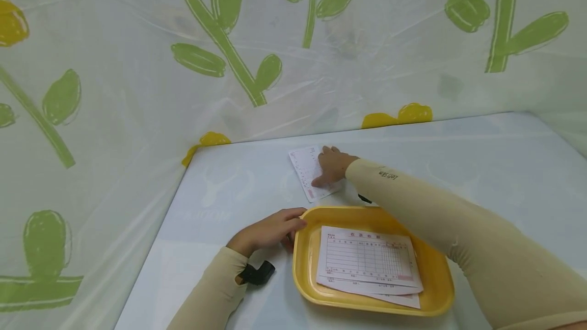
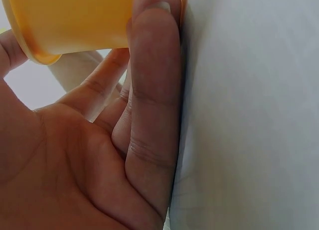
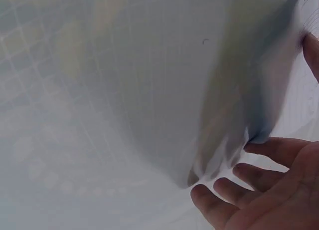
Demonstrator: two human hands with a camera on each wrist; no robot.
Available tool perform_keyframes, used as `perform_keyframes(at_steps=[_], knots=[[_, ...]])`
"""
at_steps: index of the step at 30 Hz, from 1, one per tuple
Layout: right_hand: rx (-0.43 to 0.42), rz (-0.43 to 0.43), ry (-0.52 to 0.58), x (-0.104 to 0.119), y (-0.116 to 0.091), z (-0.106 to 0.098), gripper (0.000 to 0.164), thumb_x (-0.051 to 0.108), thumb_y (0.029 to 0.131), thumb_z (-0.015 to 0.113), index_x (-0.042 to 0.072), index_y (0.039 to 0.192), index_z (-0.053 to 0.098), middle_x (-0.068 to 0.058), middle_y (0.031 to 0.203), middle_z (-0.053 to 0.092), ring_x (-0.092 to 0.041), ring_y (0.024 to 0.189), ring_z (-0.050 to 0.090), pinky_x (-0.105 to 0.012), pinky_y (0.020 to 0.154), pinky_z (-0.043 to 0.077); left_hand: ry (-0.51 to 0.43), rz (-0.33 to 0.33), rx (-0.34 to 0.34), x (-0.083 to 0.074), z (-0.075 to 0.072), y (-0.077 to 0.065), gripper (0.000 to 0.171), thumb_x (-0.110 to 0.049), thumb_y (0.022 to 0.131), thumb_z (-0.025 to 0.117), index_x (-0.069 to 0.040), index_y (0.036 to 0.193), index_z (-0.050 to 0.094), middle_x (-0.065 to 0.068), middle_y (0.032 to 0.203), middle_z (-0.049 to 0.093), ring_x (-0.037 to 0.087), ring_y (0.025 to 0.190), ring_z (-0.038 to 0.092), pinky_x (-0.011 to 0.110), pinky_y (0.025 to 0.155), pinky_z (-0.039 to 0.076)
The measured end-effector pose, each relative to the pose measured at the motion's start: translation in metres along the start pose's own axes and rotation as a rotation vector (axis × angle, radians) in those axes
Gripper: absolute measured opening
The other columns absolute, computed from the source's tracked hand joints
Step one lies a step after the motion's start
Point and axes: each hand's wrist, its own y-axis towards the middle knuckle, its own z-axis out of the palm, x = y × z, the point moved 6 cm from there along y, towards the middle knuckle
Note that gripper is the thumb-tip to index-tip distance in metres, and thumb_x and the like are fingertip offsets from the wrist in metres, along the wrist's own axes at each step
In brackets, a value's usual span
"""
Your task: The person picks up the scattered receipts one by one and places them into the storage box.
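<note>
With the thumb at the rim and the fingers against its outside wall, my left hand (image 1: 274, 229) grips the left corner of a yellow plastic tray (image 1: 432, 284). The tray's wall (image 2: 75, 20) shows between thumb and fingers in the left wrist view. Inside the tray lies a small loose stack of printed receipt forms (image 1: 367, 256). Beyond the tray, my right hand (image 1: 334, 164) holds a similar receipt form (image 1: 302, 167) at the table, thumb and fingers spread across it. In the right wrist view the form (image 3: 283, 83) stands nearly edge-on between thumb and index finger.
A pale table (image 1: 220, 192) runs back to a hanging white sheet (image 1: 137, 90) printed with green leaves and yellow flowers. My right forearm (image 1: 426, 213) passes over the tray's far right corner. A black wrist-worn device (image 1: 259, 273) sits under my left wrist.
</note>
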Motion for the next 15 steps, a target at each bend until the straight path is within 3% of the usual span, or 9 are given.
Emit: perform_keyframes(at_steps=[3, 7, 12, 15], knots=[[-0.032, -0.01, -0.032, 0.0029, 0.0007, -0.0015, 0.084, 0.059, 0.087, 0.068, 0.003, 0.146, 0.046, -0.018, 0.156, 0.036, -0.036, 0.14, 0.037, -0.055, 0.116, 0.036, -0.001, -0.001, -0.004, 0.0005, -0.0005, -0.0009, 0.038, -0.03, 0.101, 0.041, -0.013, 0.13, 0.058, 0.002, 0.086, 0.067, 0.015, 0.072, 0.062, 0.03, 0.068, 0.057], [-0.056, -0.013, -0.037, 0.0056, 0.0006, -0.0034, 0.074, 0.057, 0.086, 0.071, 0.004, 0.136, 0.057, -0.017, 0.131, 0.05, -0.031, 0.117, 0.045, -0.049, 0.108, 0.044, -0.001, -0.012, -0.006, 0.0011, -0.0005, -0.0008, 0.037, -0.031, 0.101, 0.041, -0.017, 0.13, 0.058, 0.001, 0.086, 0.066, 0.015, 0.073, 0.063, 0.031, 0.068, 0.057], [-0.018, -0.02, 0.127, 0.0063, 0.0006, -0.0012, 0.062, 0.045, 0.088, 0.074, 0.004, 0.132, 0.056, -0.01, 0.118, 0.059, -0.025, 0.105, 0.054, -0.041, 0.103, 0.048, -0.004, -0.02, -0.006, 0.0015, -0.0004, -0.0002, 0.037, -0.031, 0.101, 0.04, -0.018, 0.131, 0.058, 0.0, 0.086, 0.066, 0.015, 0.073, 0.062, 0.031, 0.068, 0.057], [0.006, -0.014, 0.218, 0.004, 0.0033, 0.0016, 0.06, 0.037, 0.09, 0.074, 0.005, 0.136, 0.051, -0.01, 0.126, 0.061, -0.024, 0.111, 0.056, -0.041, 0.108, 0.046, -0.006, -0.022, -0.008, 0.0018, -0.0005, 0.0001, 0.037, -0.032, 0.101, 0.04, -0.017, 0.13, 0.058, 0.0, 0.086, 0.066, 0.015, 0.073, 0.062, 0.031, 0.068, 0.057]])
